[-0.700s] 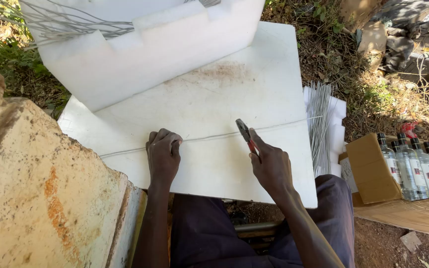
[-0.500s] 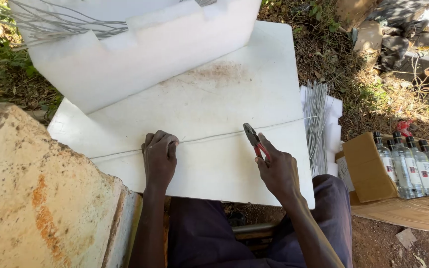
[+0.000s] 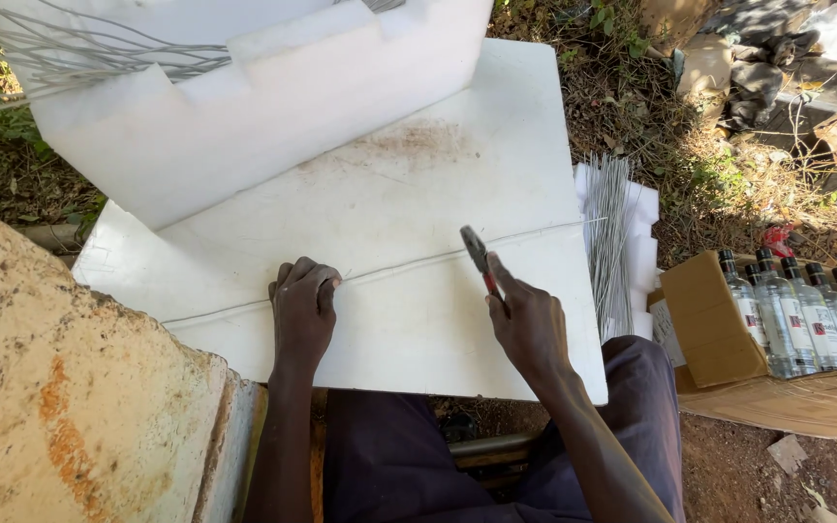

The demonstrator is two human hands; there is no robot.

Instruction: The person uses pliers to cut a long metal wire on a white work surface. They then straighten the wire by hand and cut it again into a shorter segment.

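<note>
A long thin wire (image 3: 409, 263) lies across a white foam board (image 3: 438, 184) resting on my lap. My left hand (image 3: 302, 310) presses down on the wire with curled fingers near the board's front left. My right hand (image 3: 527, 324) grips red-handled pliers (image 3: 478, 256), whose jaws sit on the wire a little right of centre. The wire runs on to the board's right edge.
A big white foam block (image 3: 244, 126) stands on the back of the board, with loose wires (image 3: 79, 53) behind it. A bundle of straight cut wires (image 3: 610, 242) lies at right. A cardboard box of clear bottles (image 3: 796, 310) sits further right. A yellowish stone block (image 3: 60, 387) is at left.
The view has shifted slightly. My right hand and the pliers have moved a little to the right along the wire. My left hand stays pressed on the wire.
</note>
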